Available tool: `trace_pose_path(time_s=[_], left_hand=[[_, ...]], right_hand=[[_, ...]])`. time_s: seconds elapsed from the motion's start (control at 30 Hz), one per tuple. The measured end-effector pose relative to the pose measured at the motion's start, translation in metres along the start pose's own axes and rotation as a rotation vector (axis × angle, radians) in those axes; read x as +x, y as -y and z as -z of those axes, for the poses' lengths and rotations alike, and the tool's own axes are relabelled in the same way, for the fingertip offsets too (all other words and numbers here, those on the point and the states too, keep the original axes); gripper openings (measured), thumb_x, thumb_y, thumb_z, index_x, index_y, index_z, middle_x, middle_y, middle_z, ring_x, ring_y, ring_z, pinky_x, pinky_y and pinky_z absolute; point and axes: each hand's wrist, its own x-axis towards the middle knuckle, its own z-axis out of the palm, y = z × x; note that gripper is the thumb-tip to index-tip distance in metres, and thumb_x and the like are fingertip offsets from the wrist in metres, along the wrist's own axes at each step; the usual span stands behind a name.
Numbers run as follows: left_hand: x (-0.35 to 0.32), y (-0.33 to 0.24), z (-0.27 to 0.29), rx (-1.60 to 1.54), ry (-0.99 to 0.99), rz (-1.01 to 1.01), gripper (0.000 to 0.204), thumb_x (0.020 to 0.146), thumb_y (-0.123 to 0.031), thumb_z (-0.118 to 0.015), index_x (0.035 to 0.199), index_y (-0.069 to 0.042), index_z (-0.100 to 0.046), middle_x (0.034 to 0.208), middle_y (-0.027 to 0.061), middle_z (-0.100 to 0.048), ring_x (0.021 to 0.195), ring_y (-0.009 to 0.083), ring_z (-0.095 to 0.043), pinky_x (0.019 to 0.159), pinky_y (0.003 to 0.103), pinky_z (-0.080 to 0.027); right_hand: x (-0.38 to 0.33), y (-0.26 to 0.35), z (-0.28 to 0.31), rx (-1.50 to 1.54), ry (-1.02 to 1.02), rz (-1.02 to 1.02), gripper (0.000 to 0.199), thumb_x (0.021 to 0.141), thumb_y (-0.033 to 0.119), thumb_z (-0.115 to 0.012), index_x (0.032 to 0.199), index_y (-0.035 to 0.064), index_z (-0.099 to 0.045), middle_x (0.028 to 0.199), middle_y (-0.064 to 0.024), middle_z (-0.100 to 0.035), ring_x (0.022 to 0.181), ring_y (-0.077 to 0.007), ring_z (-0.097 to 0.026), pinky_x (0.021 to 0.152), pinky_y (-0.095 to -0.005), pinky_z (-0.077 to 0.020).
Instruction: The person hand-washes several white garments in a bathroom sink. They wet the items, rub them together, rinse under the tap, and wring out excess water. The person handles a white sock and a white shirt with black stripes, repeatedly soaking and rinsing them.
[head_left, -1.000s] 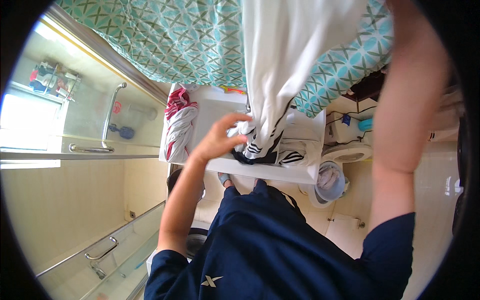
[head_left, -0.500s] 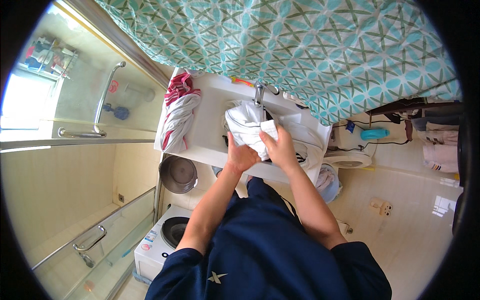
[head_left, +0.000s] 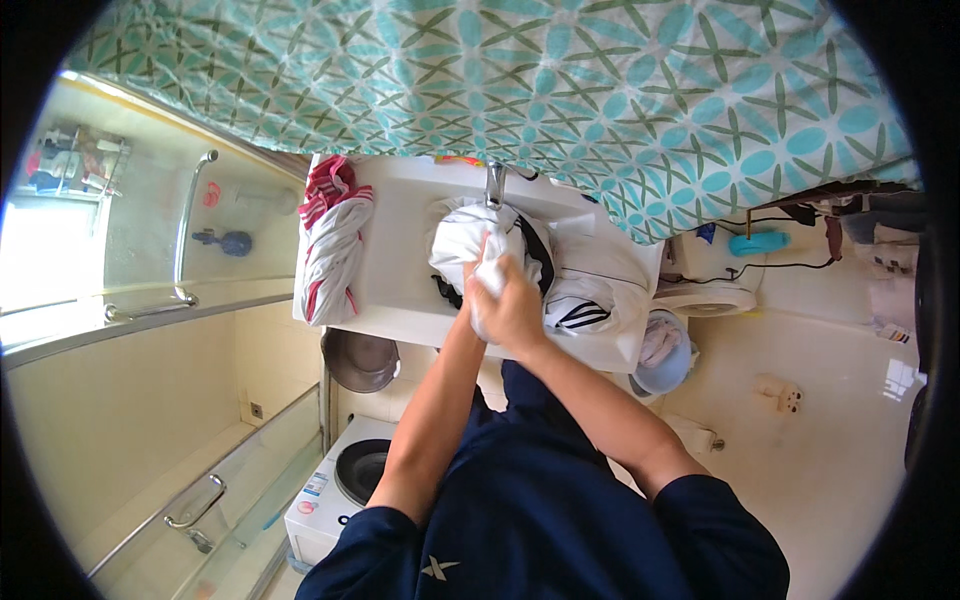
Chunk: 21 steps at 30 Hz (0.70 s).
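Over the sink [head_left: 390,290], my right hand [head_left: 512,308] is closed round a bunched fold of a wet-looking white garment [head_left: 462,235]. My left hand [head_left: 473,285] presses against the same fold from the other side, its fingers partly hidden by the cloth and the right hand. The rest of the garment, with black trim, lies in the basin under the faucet [head_left: 495,185]. Just right of it, a white piece with black stripes [head_left: 600,285] spreads over the sink's right side. A twisted red-and-white striped garment [head_left: 333,240] rests along the left edge.
A patterned teal-and-white curtain [head_left: 480,80] hangs low across the far side. Below the sink stand a grey-brown basin [head_left: 360,360] and a light-blue bucket [head_left: 668,375] with cloth in it. A small white washing machine [head_left: 320,500] is at lower left, beside glass shower panels [head_left: 250,480].
My right hand has come down and left, bunching the cloth against my left hand, whose open palm showed before. The view has shifted slightly.
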Motion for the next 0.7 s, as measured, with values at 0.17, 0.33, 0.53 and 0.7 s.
trace_pose_path(time_s=[0.17,0.33,0.53,0.7], left_hand=[[-0.018,-0.024,-0.029,0.523,-0.166,-0.194,0.049,0.104,-0.043,-0.062,0.125,0.001,-0.065,0.112,0.009,-0.071,0.095,0.0189,-0.067,0.08,0.036,-0.056],[-0.006,-0.03,-0.021,0.819,-0.265,-0.2,0.057,0.102,-0.046,-0.063,0.124,0.007,-0.061,0.119,0.0133,-0.068,0.105,0.0195,-0.066,0.087,0.034,-0.053],[-0.008,-0.015,-0.023,0.509,-0.217,-0.11,0.047,0.101,-0.048,-0.064,0.121,-0.006,-0.066,0.11,0.0046,-0.068,0.095,0.016,-0.064,0.079,0.036,-0.054],[-0.02,-0.015,-0.035,0.513,-0.339,-0.231,0.063,0.101,-0.039,-0.066,0.147,0.0,-0.049,0.143,0.0101,-0.055,0.128,0.0207,-0.051,0.107,0.037,-0.041]], right_hand=[[0.021,-0.023,-0.016,0.279,-0.253,-0.315,0.042,0.094,0.038,-0.07,0.109,-0.0012,-0.068,0.099,-0.024,-0.074,0.094,-0.0409,-0.073,0.081,-0.0467,-0.0554],[0.03,-0.043,-0.016,0.309,-0.01,-0.55,0.057,0.098,0.051,-0.064,0.106,-0.0047,-0.069,0.098,-0.0257,-0.073,0.088,-0.0389,-0.073,0.076,-0.0488,-0.0551],[0.035,-0.051,-0.019,0.229,0.03,-0.278,0.054,0.098,0.051,-0.064,0.097,-0.0027,-0.07,0.093,-0.023,-0.075,0.086,-0.0336,-0.073,0.078,-0.0466,-0.0534],[0.031,-0.05,-0.017,0.173,0.032,-0.263,0.059,0.099,0.05,-0.061,0.115,-0.0072,-0.066,0.098,-0.0322,-0.071,0.098,-0.0474,-0.07,0.086,-0.0519,-0.0529]])
